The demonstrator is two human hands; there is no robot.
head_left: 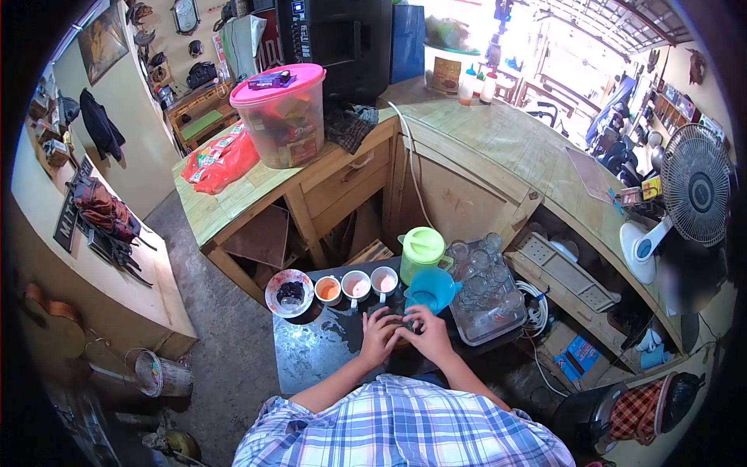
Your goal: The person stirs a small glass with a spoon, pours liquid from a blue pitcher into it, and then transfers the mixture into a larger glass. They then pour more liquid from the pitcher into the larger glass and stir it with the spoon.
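A bowl is sitting leftmost on the table, three cups standing beside it. The left hand and right hand are curling narrowly together; whether they are holding anything, I cannot tell. Just beyond them a blue jug is standing, beside a tray of glasses.

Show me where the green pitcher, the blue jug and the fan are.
Green pitcher [421,247]: head view, on its lid.
Blue jug [436,289]: head view, on the middle of its body.
Fan [697,175]: head view, on its round grille.
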